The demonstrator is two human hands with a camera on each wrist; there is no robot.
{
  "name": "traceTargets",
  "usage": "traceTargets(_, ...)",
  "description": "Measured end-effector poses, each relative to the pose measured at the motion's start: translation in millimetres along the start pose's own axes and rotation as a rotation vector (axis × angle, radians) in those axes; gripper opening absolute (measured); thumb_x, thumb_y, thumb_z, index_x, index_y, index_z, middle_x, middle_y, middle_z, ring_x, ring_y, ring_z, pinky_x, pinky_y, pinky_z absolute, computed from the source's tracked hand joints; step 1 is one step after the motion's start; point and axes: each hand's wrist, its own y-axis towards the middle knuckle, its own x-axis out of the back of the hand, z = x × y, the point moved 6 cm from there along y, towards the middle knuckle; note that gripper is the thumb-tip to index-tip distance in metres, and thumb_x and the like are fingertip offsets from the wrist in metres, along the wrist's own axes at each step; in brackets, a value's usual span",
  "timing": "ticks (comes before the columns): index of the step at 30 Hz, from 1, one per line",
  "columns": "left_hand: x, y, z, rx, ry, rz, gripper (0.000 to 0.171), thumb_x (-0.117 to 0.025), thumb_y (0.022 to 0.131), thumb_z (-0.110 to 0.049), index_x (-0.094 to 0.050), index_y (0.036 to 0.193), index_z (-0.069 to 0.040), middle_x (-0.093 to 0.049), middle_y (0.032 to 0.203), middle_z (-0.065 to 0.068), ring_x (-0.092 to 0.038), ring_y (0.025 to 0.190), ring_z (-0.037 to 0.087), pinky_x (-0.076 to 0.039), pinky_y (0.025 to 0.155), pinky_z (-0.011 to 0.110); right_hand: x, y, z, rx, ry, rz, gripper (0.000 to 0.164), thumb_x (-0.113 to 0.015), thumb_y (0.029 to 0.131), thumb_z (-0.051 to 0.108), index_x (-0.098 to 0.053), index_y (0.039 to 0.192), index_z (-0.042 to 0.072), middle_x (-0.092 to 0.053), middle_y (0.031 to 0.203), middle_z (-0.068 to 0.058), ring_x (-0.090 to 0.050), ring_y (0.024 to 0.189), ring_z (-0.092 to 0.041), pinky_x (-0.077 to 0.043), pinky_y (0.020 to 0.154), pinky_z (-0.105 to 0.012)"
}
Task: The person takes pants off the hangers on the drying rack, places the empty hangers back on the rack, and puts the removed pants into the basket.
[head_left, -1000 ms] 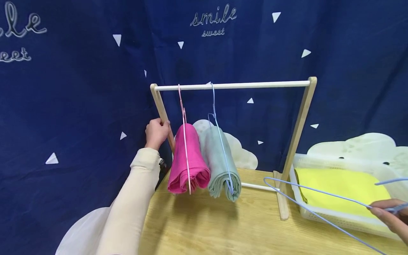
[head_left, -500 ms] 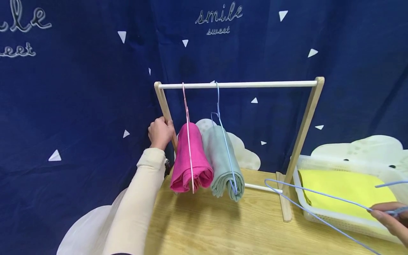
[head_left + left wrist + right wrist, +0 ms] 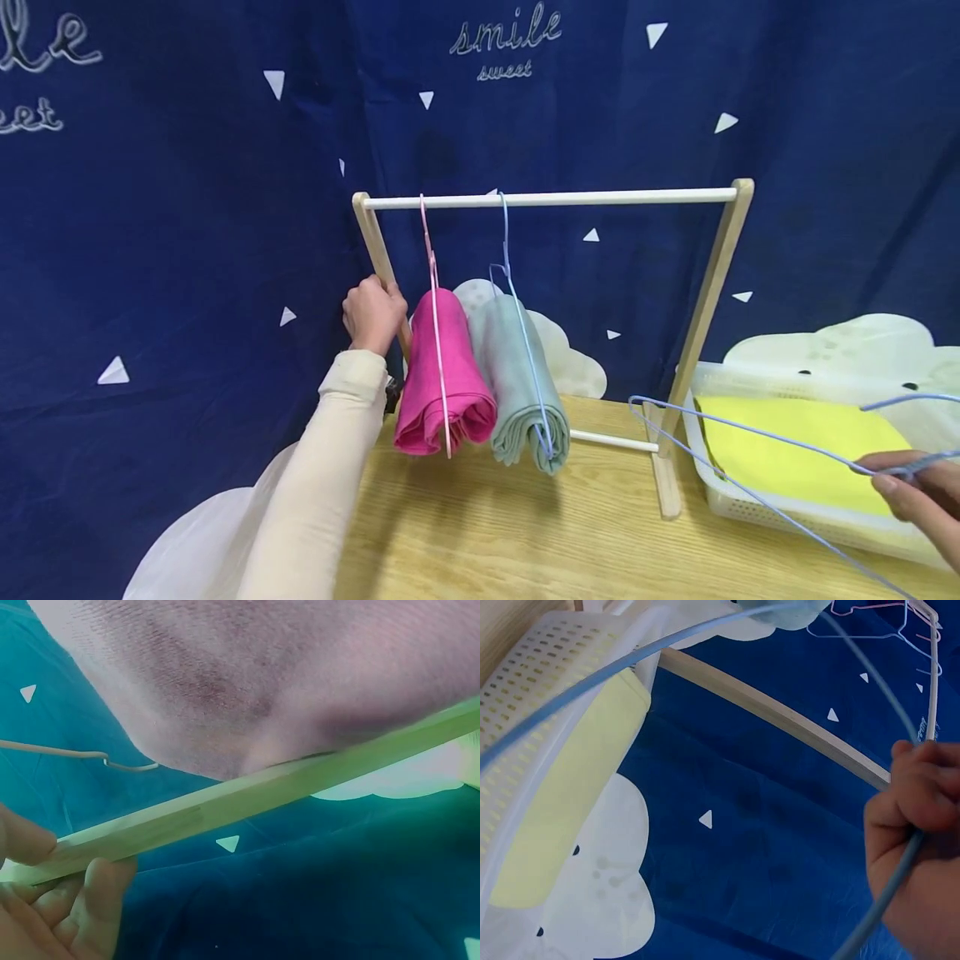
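Observation:
My left hand (image 3: 374,313) grips the left wooden post (image 3: 379,250) of a small clothes rack; the left wrist view shows thumb and fingers around the post (image 3: 202,814). At the right edge of the head view, my right hand (image 3: 918,492) pinches a blue wire hanger (image 3: 757,429) near its neck, held in the air before the rack's right foot. From the white rail (image 3: 615,198) hang a pink hanger (image 3: 438,350) with a folded magenta cloth (image 3: 457,367) and a blue hanger (image 3: 531,358) with a folded grey-green cloth (image 3: 506,358).
A white plastic basket (image 3: 738,504) holding a folded yellow cloth (image 3: 802,450) stands right of the rack on the wooden table (image 3: 600,533). A low white crossbar (image 3: 615,440) joins the rack's feet. Behind everything hangs a dark blue curtain (image 3: 187,217) with white triangles and clouds.
My right hand and the blue hanger have risen slightly. The left hand stays on the post, and the head view has shifted a little. The hanging cloths stay in place on the rail.

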Motion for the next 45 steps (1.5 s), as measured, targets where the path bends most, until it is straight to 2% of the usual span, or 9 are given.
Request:
traceTargets(3, 0.6, -0.1, 1.0, 0.002, 0.012, 0.009, 0.033, -0.052, 0.096, -0.03, -0.067, 0.092, -0.001, -0.071, 0.096, 0.027, -0.067, 0.095, 0.046, -0.053, 0.076, 0.056, -5, 8, 3, 0.03, 0.012, 0.056, 0.068, -0.045, 0.09, -0.022, -0.062, 0.106, 0.042, -0.043, 0.065, 0.016, -0.027, 0.046, -0.007, -0.02, 0.041, -0.023)
traceTargets(9, 0.8, -0.7, 0.3, -0.006, 0.018, 0.03, 0.035, -0.05, 0.097, -0.031, -0.066, 0.095, -0.001, -0.07, 0.098, 0.026, -0.066, 0.095, 0.046, -0.053, 0.076, 0.056, -10, 22, 18, 0.024, -0.099, 0.147, 0.059, -0.049, 0.095, -0.013, -0.058, 0.1, 0.045, -0.044, 0.063, 0.016, -0.032, 0.043, 0.001, -0.023, 0.038, -0.02)
traceTargets(13, 0.4, -0.6, -0.1, -0.012, 0.014, 0.02, 0.034, -0.051, 0.096, -0.031, -0.066, 0.093, -0.001, -0.07, 0.099, 0.027, -0.066, 0.095, 0.048, -0.053, 0.077, 0.058, -15, 29, 31, 0.061, -0.133, 0.191, 0.043, -0.055, 0.092, -0.012, -0.061, 0.078, 0.027, -0.049, 0.064, 0.021, -0.044, 0.053, 0.012, -0.031, 0.041, -0.012)
traceTargets(16, 0.0, -0.6, 0.6, -0.015, 0.013, 0.011, 0.033, -0.051, 0.096, -0.03, -0.066, 0.093, -0.001, -0.07, 0.1, 0.028, -0.066, 0.096, 0.049, -0.052, 0.077, 0.058, -16, 36, 37, 0.124, -0.233, 0.216, 0.039, -0.065, 0.088, -0.008, -0.057, 0.064, 0.022, -0.056, 0.074, 0.032, -0.051, 0.065, 0.02, -0.036, 0.047, -0.008)
traceTargets(20, 0.6, -1.2, 0.5, -0.014, 0.015, 0.003, 0.033, -0.052, 0.096, -0.03, -0.065, 0.094, -0.001, -0.07, 0.1, 0.028, -0.066, 0.096, 0.049, -0.052, 0.077, 0.058, -14, 45, 43, 0.138, -0.392, 0.242, 0.039, -0.074, 0.084, 0.003, -0.062, 0.066, 0.036, -0.057, 0.085, 0.042, -0.047, 0.063, 0.02, -0.032, 0.051, -0.009)
traceTargets(24, 0.4, -2.1, -0.3, -0.022, 0.009, 0.011, 0.034, -0.051, 0.096, -0.031, -0.065, 0.094, 0.0, -0.07, 0.1, 0.029, -0.066, 0.096, 0.049, -0.052, 0.077, 0.059, -20, 48, 48, 0.112, -0.462, 0.291, 0.038, -0.075, 0.083, 0.007, -0.062, 0.067, 0.039, -0.061, 0.078, 0.034, -0.042, 0.059, 0.012, -0.03, 0.052, -0.012)
traceTargets(29, 0.1, -2.4, 0.9, -0.032, 0.002, 0.0, 0.033, -0.052, 0.096, -0.03, -0.066, 0.094, 0.0, -0.07, 0.099, 0.029, -0.066, 0.095, 0.05, -0.052, 0.077, 0.059, -35, 50, 55, 0.098, -0.461, 0.356, 0.035, -0.075, 0.084, 0.008, -0.062, 0.07, 0.037, -0.066, 0.073, 0.026, -0.047, 0.061, 0.013, -0.031, 0.052, -0.012)
traceTargets(37, -1.3, -4.1, 1.7, -0.02, -0.02, 0.002, 0.033, -0.052, 0.096, -0.03, -0.065, 0.093, 0.0, -0.07, 0.098, 0.028, -0.065, 0.094, 0.05, -0.051, 0.077, 0.059, -50, 67, 68, 0.109, -0.433, 0.296, 0.033, -0.075, 0.082, 0.004, -0.066, 0.072, 0.035, -0.07, 0.075, 0.016, -0.042, 0.057, 0.009, -0.031, 0.05, -0.014)
traceTargets(45, -1.2, -2.8, 5.8, -0.029, -0.06, 0.002, 0.033, -0.053, 0.095, -0.032, -0.066, 0.094, -0.001, -0.071, 0.098, 0.027, -0.065, 0.095, 0.05, -0.05, 0.079, 0.059, -62, 84, 70, 0.034, -0.456, 0.335, 0.019, -0.073, 0.088, 0.016, -0.07, 0.075, 0.029, -0.073, 0.082, 0.008, -0.045, 0.061, 0.005, -0.035, 0.054, -0.021)
